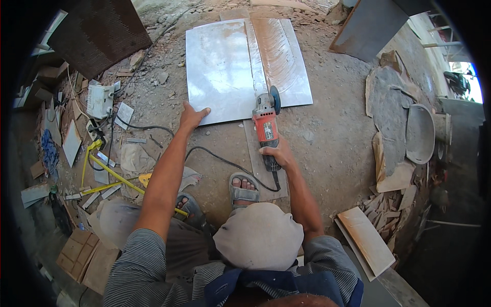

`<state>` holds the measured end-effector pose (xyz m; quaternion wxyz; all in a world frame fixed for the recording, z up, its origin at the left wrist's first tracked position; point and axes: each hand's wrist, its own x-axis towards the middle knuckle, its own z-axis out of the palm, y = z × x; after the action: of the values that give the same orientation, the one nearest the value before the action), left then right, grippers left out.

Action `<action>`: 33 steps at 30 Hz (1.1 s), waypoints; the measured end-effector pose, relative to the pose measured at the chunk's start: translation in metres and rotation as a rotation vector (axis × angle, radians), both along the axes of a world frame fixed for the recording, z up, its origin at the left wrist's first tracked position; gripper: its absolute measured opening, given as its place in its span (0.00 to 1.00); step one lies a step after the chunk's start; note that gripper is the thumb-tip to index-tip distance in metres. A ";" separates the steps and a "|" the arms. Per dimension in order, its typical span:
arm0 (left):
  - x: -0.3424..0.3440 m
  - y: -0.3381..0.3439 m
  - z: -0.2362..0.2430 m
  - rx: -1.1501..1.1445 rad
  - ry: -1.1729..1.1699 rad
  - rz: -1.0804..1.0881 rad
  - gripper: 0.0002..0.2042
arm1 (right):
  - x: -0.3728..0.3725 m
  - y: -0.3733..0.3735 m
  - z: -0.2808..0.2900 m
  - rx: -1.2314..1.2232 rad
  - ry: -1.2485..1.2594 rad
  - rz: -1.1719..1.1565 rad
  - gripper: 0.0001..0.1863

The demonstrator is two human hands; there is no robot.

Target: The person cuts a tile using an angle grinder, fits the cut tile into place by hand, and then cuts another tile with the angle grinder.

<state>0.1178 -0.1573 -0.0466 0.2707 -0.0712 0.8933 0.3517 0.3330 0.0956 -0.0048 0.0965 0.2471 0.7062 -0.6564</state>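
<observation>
A large glossy whitish tile (220,71) lies on the dusty ground ahead of me, with a lengthwise line of dust beside its brown-dusted right part (276,46). My left hand (193,117) grips the tile's near left corner, thumb on top; its other fingers are partly hidden. In my right hand (280,153) is a red and black angle grinder (266,128), held round the rear of its body. The grinder's disc (275,100) stands on edge at the tile's near edge, over the dusty line. Whether it touches the tile I cannot tell.
A black power cord (225,165) runs from the grinder to the left. Yellow folding metal legs (117,176), a white box (100,100) and scraps lie left. At right are a grey basin (420,134), broken tile pieces (388,212) and stacked tile strips (365,240). Dark panels (99,33) stand behind.
</observation>
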 end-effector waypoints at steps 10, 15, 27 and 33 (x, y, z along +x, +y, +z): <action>0.002 -0.002 -0.006 0.069 -0.008 0.017 0.44 | -0.017 0.003 0.004 0.124 -0.086 0.023 0.30; 0.002 0.000 -0.004 0.093 0.012 0.005 0.40 | -0.019 0.006 0.004 0.115 -0.072 0.024 0.30; 0.001 -0.003 -0.019 0.118 0.052 0.007 0.42 | -0.006 0.004 0.002 0.106 -0.099 0.028 0.33; 0.001 -0.002 -0.016 0.093 0.033 0.006 0.43 | 0.000 0.004 0.003 0.111 -0.112 0.038 0.35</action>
<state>0.1187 -0.1590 -0.0627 0.2578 -0.0552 0.8801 0.3948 0.3325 0.0994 -0.0020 0.1345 0.2749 0.7395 -0.5996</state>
